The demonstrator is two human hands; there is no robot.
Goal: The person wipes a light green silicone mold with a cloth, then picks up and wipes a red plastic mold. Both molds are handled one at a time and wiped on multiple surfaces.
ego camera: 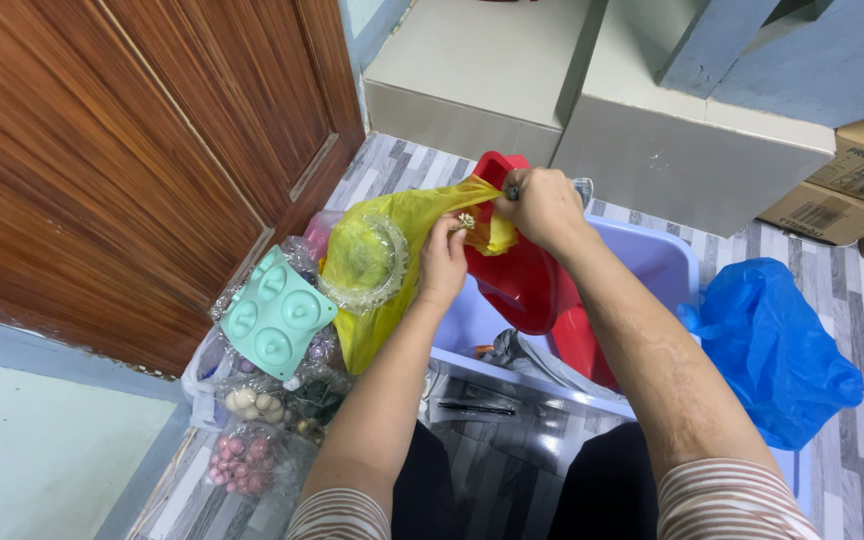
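Pinching the gathered mouth of a yellow plastic bag (392, 260), both hands: left hand (444, 255) closed on the bag's neck beside a small pale flower-like bit, right hand (542, 208) clenched on the twisted top just above. Head view only. Bag held over the near-left corner of a lilac plastic tub (667, 262). Thin film, likely light, soft and slippery, tear-prone if yanked; best gripped at the bunched neck, as now. One clear ring-shaped piece (367, 262) pressed against the bag's front. Inside the tub: red plastic containers (522, 280), apparently two. Left of the tub: one mint mould (277, 312) with four round cavities, clear packets of beads (247, 462), exact count unclear. Right of the tub: one blue bag (772, 350). Beyond: cardboard boxes (852, 190), at least two.
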